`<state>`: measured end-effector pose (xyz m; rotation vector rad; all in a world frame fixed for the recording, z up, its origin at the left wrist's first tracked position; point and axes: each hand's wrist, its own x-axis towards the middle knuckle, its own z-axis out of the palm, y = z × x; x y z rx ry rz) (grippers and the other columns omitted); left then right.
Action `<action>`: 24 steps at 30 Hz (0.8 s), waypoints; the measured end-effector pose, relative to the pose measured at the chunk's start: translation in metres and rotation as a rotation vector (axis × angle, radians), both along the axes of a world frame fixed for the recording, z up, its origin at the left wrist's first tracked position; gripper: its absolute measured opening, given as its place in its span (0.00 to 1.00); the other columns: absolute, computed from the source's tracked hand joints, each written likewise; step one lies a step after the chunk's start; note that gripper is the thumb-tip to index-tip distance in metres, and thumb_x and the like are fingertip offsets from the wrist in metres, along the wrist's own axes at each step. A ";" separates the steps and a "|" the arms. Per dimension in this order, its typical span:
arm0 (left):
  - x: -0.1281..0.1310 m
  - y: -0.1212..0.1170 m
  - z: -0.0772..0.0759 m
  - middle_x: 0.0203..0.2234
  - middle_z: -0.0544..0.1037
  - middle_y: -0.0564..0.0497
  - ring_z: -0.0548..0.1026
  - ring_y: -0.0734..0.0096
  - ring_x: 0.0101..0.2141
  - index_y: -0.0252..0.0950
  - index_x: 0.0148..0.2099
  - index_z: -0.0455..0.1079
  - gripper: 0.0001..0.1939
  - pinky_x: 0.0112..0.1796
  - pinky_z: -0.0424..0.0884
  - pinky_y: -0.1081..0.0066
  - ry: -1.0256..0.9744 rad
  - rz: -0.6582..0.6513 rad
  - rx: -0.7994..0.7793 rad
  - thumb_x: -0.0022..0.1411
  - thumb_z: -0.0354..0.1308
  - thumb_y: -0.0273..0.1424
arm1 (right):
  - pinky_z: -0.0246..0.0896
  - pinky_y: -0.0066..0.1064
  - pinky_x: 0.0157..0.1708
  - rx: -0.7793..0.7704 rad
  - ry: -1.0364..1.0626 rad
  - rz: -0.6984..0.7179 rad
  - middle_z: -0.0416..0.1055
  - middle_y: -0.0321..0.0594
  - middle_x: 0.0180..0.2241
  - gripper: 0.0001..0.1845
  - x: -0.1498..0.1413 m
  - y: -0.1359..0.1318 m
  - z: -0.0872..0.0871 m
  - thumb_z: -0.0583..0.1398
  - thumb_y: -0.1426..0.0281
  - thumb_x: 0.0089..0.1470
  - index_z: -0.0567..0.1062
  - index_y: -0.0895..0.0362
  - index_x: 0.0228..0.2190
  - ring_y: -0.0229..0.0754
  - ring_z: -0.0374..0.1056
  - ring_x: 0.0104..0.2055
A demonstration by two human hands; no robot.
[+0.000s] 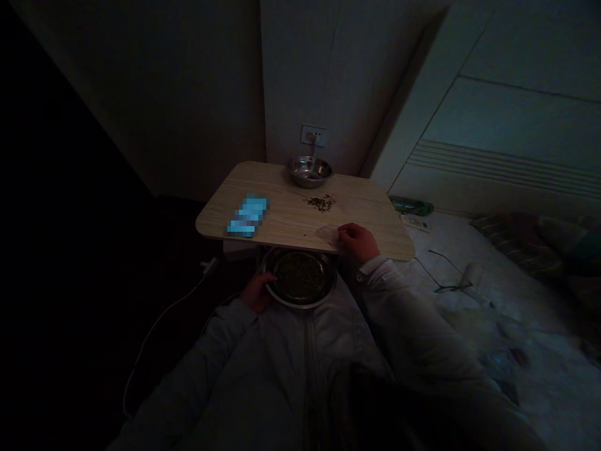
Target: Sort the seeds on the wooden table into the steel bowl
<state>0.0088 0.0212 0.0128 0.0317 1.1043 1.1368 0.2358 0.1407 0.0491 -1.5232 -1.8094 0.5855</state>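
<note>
My left hand (258, 291) grips the left rim of a wide metal bowl (300, 304), thumb over the edge. The bowl rests on my lap, partly under the table's front edge, and holds dark bits that are too dim to name. At the front edge of the small wooden table (277, 188), the fingers of my right hand (357, 241) are pinched together. Beside and partly beneath them lies a pale thin sheet, like a tissue (327, 234). Whether the fingers hold the sheet or something small is unclear. Further back lies a scattered patch of small dark grains (322, 202).
A second metal bowl (308, 175) stands at the table's back edge, below a wall socket (313, 135). A lit phone (248, 216) lies on the left. Right of the table, glasses (453, 288) and a green bottle (412, 205) lie on a bed (451, 250). A white cable (154, 322) hangs at left.
</note>
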 end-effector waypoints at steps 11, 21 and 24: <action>-0.002 0.000 -0.006 0.23 0.81 0.50 0.81 0.59 0.34 0.33 0.39 0.74 0.17 0.35 0.78 0.63 0.022 0.004 0.013 0.49 0.52 0.17 | 0.64 0.30 0.34 0.028 0.005 0.099 0.76 0.37 0.25 0.09 -0.032 0.002 0.006 0.58 0.69 0.51 0.77 0.56 0.33 0.38 0.70 0.28; -0.003 0.000 -0.011 0.25 0.82 0.49 0.81 0.61 0.34 0.33 0.34 0.74 0.14 0.35 0.77 0.67 0.006 0.061 0.057 0.46 0.53 0.16 | 0.64 0.30 0.35 0.005 -0.033 0.166 0.76 0.37 0.26 0.09 -0.040 -0.003 0.008 0.58 0.70 0.51 0.77 0.56 0.34 0.38 0.70 0.29; -0.004 0.001 -0.014 0.24 0.82 0.50 0.81 0.61 0.33 0.33 0.35 0.74 0.15 0.34 0.78 0.66 0.005 0.065 0.044 0.46 0.54 0.16 | 0.64 0.30 0.34 0.004 -0.034 0.186 0.76 0.38 0.27 0.09 -0.041 -0.006 0.010 0.58 0.70 0.51 0.77 0.56 0.34 0.38 0.70 0.30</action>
